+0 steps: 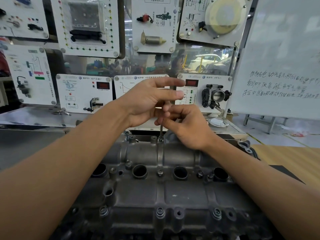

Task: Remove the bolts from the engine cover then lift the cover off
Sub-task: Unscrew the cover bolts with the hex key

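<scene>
The grey cast engine cover [173,193] fills the lower middle of the head view, with a row of round plug holes across it. A thin metal driver shaft [160,131] stands upright on a bolt [160,139] at the cover's far edge. My right hand [183,125] pinches the shaft low down. My left hand [149,101] holds the tool's upper part, its top hidden by the fingers, index finger stretched out. More bolts sit along the near edge [160,212], in the middle [160,172] and raised at the far left [127,134].
A display board [86,92] with mounted car parts stands right behind the engine. A whiteboard [280,66] with handwriting leans at the right. A white charger with cable [217,122] lies on the metal shelf. A wooden tabletop [290,158] lies to the right.
</scene>
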Action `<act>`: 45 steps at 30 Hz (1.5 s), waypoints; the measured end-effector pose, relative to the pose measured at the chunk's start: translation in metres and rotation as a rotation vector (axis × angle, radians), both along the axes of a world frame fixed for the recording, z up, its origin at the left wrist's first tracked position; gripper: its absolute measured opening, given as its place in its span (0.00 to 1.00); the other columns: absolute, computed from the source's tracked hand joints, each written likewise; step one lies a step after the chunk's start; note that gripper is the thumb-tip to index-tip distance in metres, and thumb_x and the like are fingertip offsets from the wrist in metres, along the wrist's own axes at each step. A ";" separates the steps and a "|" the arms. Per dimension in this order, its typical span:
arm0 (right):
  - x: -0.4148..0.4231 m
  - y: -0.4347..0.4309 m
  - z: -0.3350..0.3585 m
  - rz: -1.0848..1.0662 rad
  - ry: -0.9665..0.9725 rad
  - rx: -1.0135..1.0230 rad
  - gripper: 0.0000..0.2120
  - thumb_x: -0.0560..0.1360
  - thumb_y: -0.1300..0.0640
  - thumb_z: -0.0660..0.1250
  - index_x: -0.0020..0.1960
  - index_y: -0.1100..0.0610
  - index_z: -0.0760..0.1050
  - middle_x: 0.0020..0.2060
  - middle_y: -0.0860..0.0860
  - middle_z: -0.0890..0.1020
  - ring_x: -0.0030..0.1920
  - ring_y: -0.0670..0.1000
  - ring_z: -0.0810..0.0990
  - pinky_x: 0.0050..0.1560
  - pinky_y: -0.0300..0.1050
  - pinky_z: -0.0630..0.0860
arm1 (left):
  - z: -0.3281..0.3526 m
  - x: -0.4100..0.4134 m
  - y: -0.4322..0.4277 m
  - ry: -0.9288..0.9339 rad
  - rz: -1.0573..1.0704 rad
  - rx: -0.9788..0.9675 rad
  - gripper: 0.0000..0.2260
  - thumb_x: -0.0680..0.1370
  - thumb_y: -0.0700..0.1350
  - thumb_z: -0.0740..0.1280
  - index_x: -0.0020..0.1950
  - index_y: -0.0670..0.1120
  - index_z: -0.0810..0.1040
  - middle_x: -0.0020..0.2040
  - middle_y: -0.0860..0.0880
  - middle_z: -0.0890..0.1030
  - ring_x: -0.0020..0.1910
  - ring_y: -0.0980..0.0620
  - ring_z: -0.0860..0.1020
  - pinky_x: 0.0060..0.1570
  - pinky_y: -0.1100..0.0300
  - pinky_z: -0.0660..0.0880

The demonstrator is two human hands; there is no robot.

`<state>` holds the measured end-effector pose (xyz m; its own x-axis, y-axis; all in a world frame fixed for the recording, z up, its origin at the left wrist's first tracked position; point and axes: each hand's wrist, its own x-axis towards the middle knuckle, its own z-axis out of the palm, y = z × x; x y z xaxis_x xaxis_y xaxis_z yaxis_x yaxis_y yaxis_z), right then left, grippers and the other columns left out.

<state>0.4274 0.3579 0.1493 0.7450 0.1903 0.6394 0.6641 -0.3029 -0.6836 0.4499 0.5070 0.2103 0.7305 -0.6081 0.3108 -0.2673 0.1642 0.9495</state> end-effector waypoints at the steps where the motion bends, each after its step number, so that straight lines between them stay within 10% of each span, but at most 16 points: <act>1: 0.000 0.001 0.000 0.010 0.003 0.005 0.08 0.74 0.71 0.70 0.42 0.60 0.82 0.38 0.55 0.86 0.42 0.48 0.85 0.53 0.49 0.82 | 0.000 -0.001 -0.003 -0.008 0.082 0.003 0.10 0.74 0.39 0.72 0.54 0.47 0.82 0.41 0.46 0.80 0.24 0.57 0.72 0.24 0.64 0.72; 12: 0.003 0.001 -0.003 0.041 -0.014 0.056 0.02 0.74 0.68 0.72 0.43 0.67 0.81 0.38 0.61 0.86 0.40 0.50 0.84 0.49 0.47 0.83 | 0.003 -0.004 -0.008 0.173 0.156 -0.196 0.13 0.79 0.36 0.55 0.57 0.40 0.77 0.39 0.45 0.84 0.25 0.50 0.78 0.20 0.64 0.72; 18: 0.006 -0.003 -0.001 0.016 -0.013 0.037 0.04 0.77 0.65 0.69 0.45 0.59 0.82 0.37 0.53 0.86 0.39 0.43 0.84 0.48 0.36 0.79 | 0.001 -0.001 0.003 0.312 -0.209 -0.365 0.19 0.71 0.32 0.55 0.57 0.41 0.77 0.49 0.43 0.83 0.44 0.45 0.83 0.43 0.55 0.82; 26: 0.007 -0.002 -0.005 0.017 -0.089 -0.027 0.08 0.79 0.61 0.66 0.45 0.51 0.80 0.38 0.52 0.86 0.43 0.51 0.85 0.53 0.56 0.80 | -0.006 0.007 0.013 0.229 -0.485 -0.262 0.17 0.80 0.37 0.55 0.65 0.44 0.76 0.61 0.42 0.79 0.60 0.43 0.78 0.60 0.51 0.78; 33: 0.004 -0.003 -0.004 -0.023 -0.074 -0.094 0.12 0.82 0.59 0.62 0.45 0.59 0.82 0.34 0.64 0.82 0.28 0.59 0.70 0.31 0.49 0.68 | -0.011 0.019 0.022 0.196 -0.356 -0.154 0.15 0.80 0.41 0.60 0.65 0.45 0.75 0.59 0.44 0.81 0.55 0.49 0.81 0.43 0.57 0.82; 40: 0.006 -0.002 -0.005 -0.055 -0.077 -0.182 0.14 0.83 0.58 0.61 0.48 0.60 0.84 0.41 0.64 0.83 0.42 0.65 0.78 0.46 0.57 0.76 | -0.001 0.015 0.025 -0.087 -0.116 0.010 0.07 0.74 0.43 0.70 0.51 0.45 0.83 0.45 0.46 0.84 0.46 0.50 0.83 0.36 0.58 0.79; 45: 0.006 -0.001 -0.005 -0.007 -0.032 -0.075 0.05 0.79 0.61 0.67 0.46 0.57 0.82 0.40 0.52 0.87 0.44 0.50 0.86 0.53 0.50 0.81 | 0.005 0.003 0.016 -0.462 0.262 0.117 0.05 0.73 0.44 0.74 0.46 0.45 0.84 0.34 0.47 0.84 0.34 0.51 0.83 0.28 0.63 0.75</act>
<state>0.4330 0.3568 0.1440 0.7259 0.2336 0.6469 0.6828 -0.3574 -0.6372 0.4525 0.5232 0.2149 0.6659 -0.4739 0.5762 -0.6787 -0.0641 0.7316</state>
